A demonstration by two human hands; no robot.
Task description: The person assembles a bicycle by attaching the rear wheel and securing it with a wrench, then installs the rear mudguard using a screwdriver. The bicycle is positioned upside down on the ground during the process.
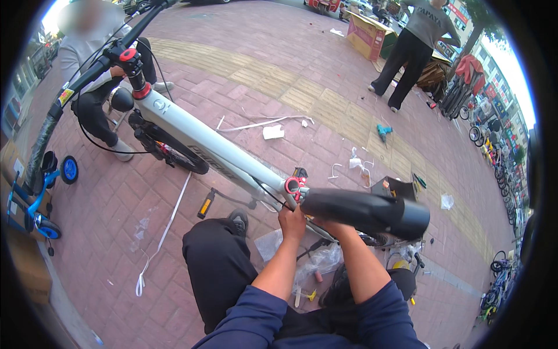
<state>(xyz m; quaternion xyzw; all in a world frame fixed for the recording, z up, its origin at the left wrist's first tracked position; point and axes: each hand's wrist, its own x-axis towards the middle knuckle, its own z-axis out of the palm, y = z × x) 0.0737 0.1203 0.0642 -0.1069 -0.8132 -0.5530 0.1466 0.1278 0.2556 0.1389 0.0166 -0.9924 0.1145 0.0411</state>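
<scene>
A pale grey bicycle frame (200, 142) stretches from the handlebar at the upper left to the open top of its seat tube, ringed by a red clamp (292, 185). My left hand (292, 223) is closed just below that clamp, against the frame; what its fingers grip is hidden. A long black mudguard-like piece (366, 212), slightly blurred, reaches rightward from the seat tube above the rear wheel. Beneath it is my right hand (335, 228), its fingers hidden by the black piece. A black pedal with yellow reflector (206, 205) hangs on the near side.
A seated person (96, 75) is beside the handlebar (87, 72); another person (412, 52) stands farther off. On the brick paving lie a teal power drill (383, 132), pliers (419, 181), white strapping (168, 232) and plastic wrap (319, 262). A small blue bike (46, 195) stands left.
</scene>
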